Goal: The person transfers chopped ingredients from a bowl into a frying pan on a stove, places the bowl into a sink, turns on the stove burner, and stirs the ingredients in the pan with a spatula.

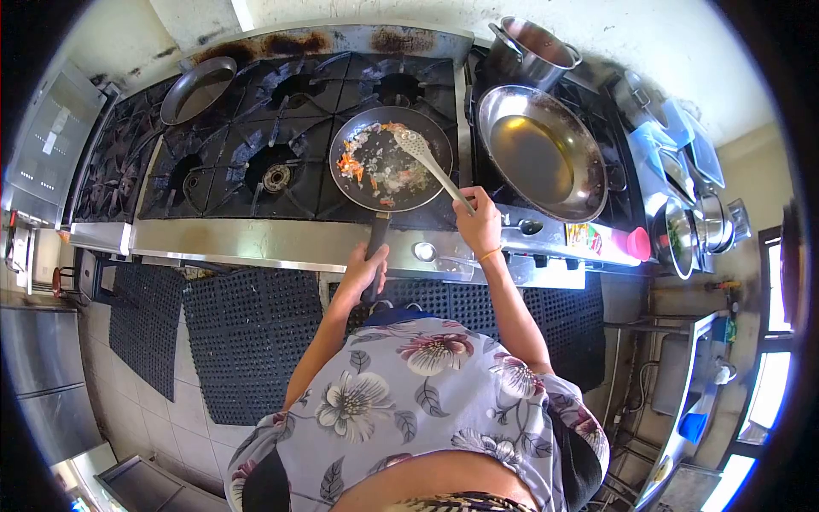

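My left hand (364, 271) is wrapped round the dark handle of a frying pan (394, 198), which sits on the stove's front burner area. Chopped orange and whitish food (368, 162) is spread over the left and upper part of the pan. My right hand (479, 224) grips the handle of a light grey slotted spoon (416, 147). The spoon's perforated head is over the food near the pan's upper right side. Beside my right wrist, a metal ladle (425, 252) lies on the stove's front ledge, and a dark spoon (530, 227) rests just to the right.
A wide metal pan of yellowish liquid (537, 158) stands right of the frying pan, with a tall pot (536, 53) behind it. Another pan (198, 92) sits at the far left. A pink lid or cup (637, 244) and metal bowl (680, 241) are at the right.
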The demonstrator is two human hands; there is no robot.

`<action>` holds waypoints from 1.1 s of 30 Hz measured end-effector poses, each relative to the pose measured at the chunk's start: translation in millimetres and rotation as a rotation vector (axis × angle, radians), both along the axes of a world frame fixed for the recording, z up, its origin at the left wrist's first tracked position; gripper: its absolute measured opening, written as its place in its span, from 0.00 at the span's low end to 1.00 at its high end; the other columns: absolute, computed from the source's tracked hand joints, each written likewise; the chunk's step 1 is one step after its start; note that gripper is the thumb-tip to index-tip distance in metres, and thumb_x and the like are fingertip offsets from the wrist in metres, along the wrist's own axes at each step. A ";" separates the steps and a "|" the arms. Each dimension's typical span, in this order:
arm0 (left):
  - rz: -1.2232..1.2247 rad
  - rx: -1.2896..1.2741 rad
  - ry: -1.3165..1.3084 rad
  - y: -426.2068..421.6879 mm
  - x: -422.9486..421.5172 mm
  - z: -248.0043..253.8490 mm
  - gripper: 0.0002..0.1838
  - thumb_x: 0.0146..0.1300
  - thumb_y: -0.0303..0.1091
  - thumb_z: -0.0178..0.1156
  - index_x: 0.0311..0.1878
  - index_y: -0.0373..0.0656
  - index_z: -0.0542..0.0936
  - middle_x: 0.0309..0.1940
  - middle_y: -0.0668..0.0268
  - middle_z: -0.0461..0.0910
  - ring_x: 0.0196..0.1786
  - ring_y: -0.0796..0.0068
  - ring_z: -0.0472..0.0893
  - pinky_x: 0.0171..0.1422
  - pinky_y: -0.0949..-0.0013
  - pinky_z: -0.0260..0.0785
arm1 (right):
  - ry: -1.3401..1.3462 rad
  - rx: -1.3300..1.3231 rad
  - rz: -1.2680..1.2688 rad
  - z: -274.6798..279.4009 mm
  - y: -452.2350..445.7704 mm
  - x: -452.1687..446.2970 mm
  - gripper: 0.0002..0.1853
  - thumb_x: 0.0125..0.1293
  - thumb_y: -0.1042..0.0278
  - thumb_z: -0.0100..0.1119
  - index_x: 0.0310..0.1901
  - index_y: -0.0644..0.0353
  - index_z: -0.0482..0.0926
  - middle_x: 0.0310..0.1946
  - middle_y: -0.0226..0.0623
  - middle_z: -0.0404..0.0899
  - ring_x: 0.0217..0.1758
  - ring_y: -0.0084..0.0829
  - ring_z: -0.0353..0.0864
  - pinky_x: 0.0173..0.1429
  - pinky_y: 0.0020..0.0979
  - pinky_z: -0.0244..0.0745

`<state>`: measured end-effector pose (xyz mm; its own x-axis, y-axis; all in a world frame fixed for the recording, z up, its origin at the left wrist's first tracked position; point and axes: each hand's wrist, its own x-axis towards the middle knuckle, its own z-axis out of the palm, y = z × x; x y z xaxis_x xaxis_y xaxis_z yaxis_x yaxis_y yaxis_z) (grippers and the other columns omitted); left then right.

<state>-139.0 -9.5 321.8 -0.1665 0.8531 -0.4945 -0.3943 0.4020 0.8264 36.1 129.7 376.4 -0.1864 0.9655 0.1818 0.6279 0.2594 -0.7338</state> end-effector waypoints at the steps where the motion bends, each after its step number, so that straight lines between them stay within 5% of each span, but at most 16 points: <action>1: 0.010 0.002 -0.014 -0.1 0.6 -3.2 0.13 0.61 0.39 0.55 0.33 0.40 0.64 0.16 0.67 0.68 0.10 0.77 0.67 0.10 0.73 0.58 | 0.015 0.014 0.001 -1.1 -0.9 0.7 0.08 0.51 0.69 0.57 0.35 0.55 0.74 0.25 0.41 0.77 0.30 0.46 0.77 0.34 0.41 0.70; 12: 0.016 0.010 -0.045 -4.0 2.4 -9.9 0.13 0.61 0.39 0.56 0.33 0.41 0.65 0.16 0.68 0.68 0.09 0.77 0.67 0.10 0.73 0.58 | 0.013 0.091 -0.022 -0.7 -3.4 5.0 0.08 0.51 0.73 0.54 0.36 0.57 0.73 0.24 0.43 0.77 0.29 0.46 0.77 0.34 0.41 0.71; 16: 0.018 -0.014 -0.081 -5.8 1.5 -10.0 0.13 0.60 0.40 0.57 0.31 0.42 0.66 0.17 0.68 0.68 0.10 0.78 0.68 0.11 0.73 0.59 | -0.127 0.264 0.011 -11.6 3.1 -0.7 0.12 0.51 0.75 0.51 0.40 0.57 0.71 0.29 0.46 0.76 0.32 0.48 0.77 0.35 0.43 0.71; 23: -0.039 -0.054 -0.190 -7.1 -3.9 -16.2 0.15 0.61 0.44 0.55 0.36 0.40 0.69 0.19 0.68 0.69 0.15 0.78 0.70 0.15 0.74 0.61 | -0.435 0.145 -0.068 -28.0 36.0 -35.3 0.19 0.46 0.79 0.52 0.43 0.57 0.68 0.35 0.46 0.71 0.39 0.45 0.76 0.41 0.40 0.72; 33: -0.089 -0.060 -0.204 -6.7 -9.6 -12.7 0.16 0.62 0.44 0.53 0.37 0.39 0.69 0.19 0.67 0.69 0.15 0.79 0.69 0.15 0.74 0.59 | -0.387 0.226 0.067 -40.5 52.7 -79.8 0.19 0.45 0.80 0.52 0.42 0.55 0.68 0.35 0.41 0.71 0.40 0.43 0.75 0.40 0.39 0.72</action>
<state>-148.6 -16.2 309.1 0.0168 0.8281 -0.5603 -0.5111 0.4887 0.7070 -43.7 182.4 335.8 -0.3432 0.8930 0.2912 0.8212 0.4358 -0.3683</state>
